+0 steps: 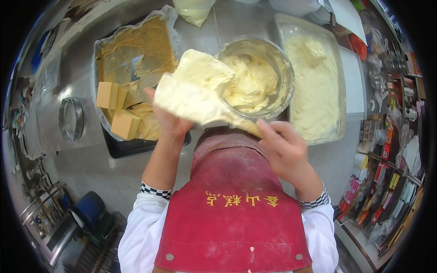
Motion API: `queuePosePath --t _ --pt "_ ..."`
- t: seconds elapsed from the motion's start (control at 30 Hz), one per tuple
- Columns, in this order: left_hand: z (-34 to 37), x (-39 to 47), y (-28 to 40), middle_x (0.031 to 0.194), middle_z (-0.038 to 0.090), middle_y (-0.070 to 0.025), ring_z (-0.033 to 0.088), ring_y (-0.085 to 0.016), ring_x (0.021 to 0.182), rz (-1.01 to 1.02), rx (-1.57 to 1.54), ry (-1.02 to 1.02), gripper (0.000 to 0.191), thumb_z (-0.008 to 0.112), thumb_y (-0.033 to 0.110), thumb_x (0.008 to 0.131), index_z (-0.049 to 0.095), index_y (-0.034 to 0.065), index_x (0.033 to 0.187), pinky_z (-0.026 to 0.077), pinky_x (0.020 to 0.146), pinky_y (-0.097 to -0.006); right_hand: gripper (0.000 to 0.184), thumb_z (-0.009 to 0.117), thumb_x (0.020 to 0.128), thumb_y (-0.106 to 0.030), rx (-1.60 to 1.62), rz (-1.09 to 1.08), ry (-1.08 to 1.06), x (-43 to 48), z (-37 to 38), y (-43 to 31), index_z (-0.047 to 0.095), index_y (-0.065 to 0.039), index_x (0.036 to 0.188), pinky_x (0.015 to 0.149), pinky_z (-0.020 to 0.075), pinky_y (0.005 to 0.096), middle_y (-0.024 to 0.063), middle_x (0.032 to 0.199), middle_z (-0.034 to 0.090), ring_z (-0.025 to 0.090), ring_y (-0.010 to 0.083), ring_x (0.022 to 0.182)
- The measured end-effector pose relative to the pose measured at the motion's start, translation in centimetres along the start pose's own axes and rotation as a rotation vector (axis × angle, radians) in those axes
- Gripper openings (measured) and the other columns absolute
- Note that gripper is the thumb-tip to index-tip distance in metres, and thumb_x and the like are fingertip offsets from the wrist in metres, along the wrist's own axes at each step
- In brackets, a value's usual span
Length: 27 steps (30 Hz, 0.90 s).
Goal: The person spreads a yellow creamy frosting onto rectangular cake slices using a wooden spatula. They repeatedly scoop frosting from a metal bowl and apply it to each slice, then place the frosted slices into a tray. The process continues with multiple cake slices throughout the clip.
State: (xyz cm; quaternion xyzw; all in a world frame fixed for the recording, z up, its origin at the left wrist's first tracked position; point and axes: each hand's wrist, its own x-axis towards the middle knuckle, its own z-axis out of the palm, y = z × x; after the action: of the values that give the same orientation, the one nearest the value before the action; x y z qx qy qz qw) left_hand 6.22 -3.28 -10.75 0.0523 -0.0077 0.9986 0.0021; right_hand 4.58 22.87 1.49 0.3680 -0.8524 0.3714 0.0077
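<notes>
My right hand (286, 146) grips the handle of a cream-covered spatula (194, 102), whose broad blade reaches left and is blurred. Just behind the blade is a block thickly coated in pale cream (203, 70). My left hand (170, 119) is under the left end of these, palm up, its fingers mostly hidden; it seems to support the coated block. Right of the block stands a round metal bowl (290, 85) with pale yellow cream (252, 82) inside. Plain sponge cake pieces (125, 124) lie in the paper-lined tray (136, 41) at left.
At right, a rectangular tray (341, 102) holds a pale, powdery layer with a lump on it. A metal ring (71, 119) lies on the steel table (82, 78) at far left. A bag of pale cream (195, 10) is at the back. Packed shelves (385, 170) stand at right.
</notes>
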Motion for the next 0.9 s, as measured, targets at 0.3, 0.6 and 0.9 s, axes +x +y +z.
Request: queuePosePath --t 0.3,0.6,0.9 --pt "-1.1 0.1 -0.4 0.155 0.031 -0.0169 0.033 -0.035 0.14 -0.049 -0.131 0.028 0.117 0.024 0.09 0.078 0.026 -0.0012 0.151 0.027 0.115 -0.0476 0.044 0.069 0.075 0.003 -0.051 -0.008 -0.083 0.0 1.0 -0.2 0.066 -0.004 0.118 0.062 0.0533 0.0338 0.0108 0.091 0.063 0.064 0.0258 0.076" --pt "-1.6 0.4 0.3 0.158 0.023 -0.0176 0.023 -0.036 0.145 -0.168 -0.088 -0.08 0.117 0.013 0.09 0.079 0.021 -0.0011 0.152 0.018 0.118 -0.0495 0.046 0.069 0.075 0.008 -0.071 0.096 -0.05 0.5 -2.5 0.5 0.066 -0.002 0.12 0.064 0.0504 0.032 0.0142 0.093 0.063 0.062 0.0256 0.076" --pt "-0.7 0.5 -0.1 0.155 0.03 -0.0203 0.033 -0.038 0.14 -0.309 -0.246 0.125 0.121 0.025 0.093 0.074 0.025 -0.0017 0.151 0.026 0.116 -0.0491 0.048 0.072 0.071 0.002 -0.143 -0.079 -0.153 0.0 -1.6 0.4 0.068 -0.007 0.118 0.059 0.0495 0.0345 0.0104 0.09 0.062 0.061 0.0254 0.072"
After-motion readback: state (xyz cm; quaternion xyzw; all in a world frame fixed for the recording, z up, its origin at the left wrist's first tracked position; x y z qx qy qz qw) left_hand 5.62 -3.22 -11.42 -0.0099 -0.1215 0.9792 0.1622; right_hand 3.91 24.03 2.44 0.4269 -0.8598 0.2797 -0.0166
